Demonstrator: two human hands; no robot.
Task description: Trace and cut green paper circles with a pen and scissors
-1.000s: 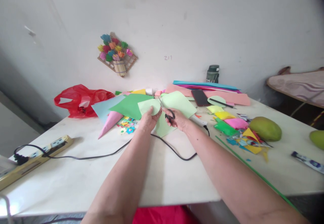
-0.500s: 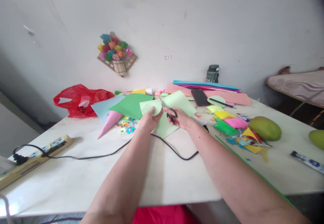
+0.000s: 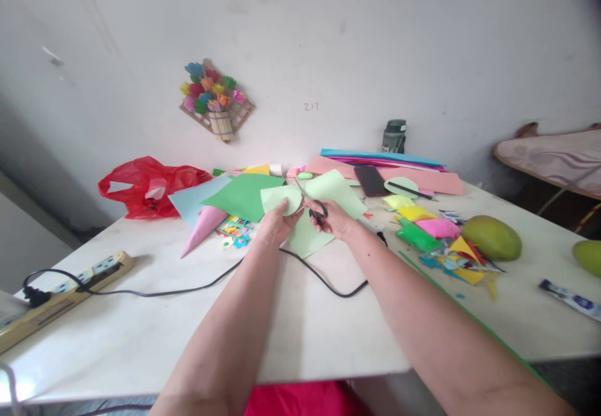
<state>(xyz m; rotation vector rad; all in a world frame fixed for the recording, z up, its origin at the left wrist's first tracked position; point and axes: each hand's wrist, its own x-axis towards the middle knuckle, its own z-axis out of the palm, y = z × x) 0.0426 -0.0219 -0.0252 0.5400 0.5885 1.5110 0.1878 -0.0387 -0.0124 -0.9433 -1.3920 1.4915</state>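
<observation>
My left hand pinches a piece of pale green paper with a rounded right edge, thumb on top. Scissors with dark handles sit in my right hand, fingers in the loops. Their blades point up and to the left, at the rounded edge of the paper. A larger sheet of pale green paper spreads beyond and under my hands. Just left of the held piece is a darker green sheet, next to a pink paper cone.
A red plastic bag and a power strip lie on the left. A black cable crosses the table before my hands. On the right are a phone, clay packets, paper scraps and a green mango.
The held paper has shifted very slightly to the right, and the larger pale green sheet has moved a little with it. Both hands keep their holds.
</observation>
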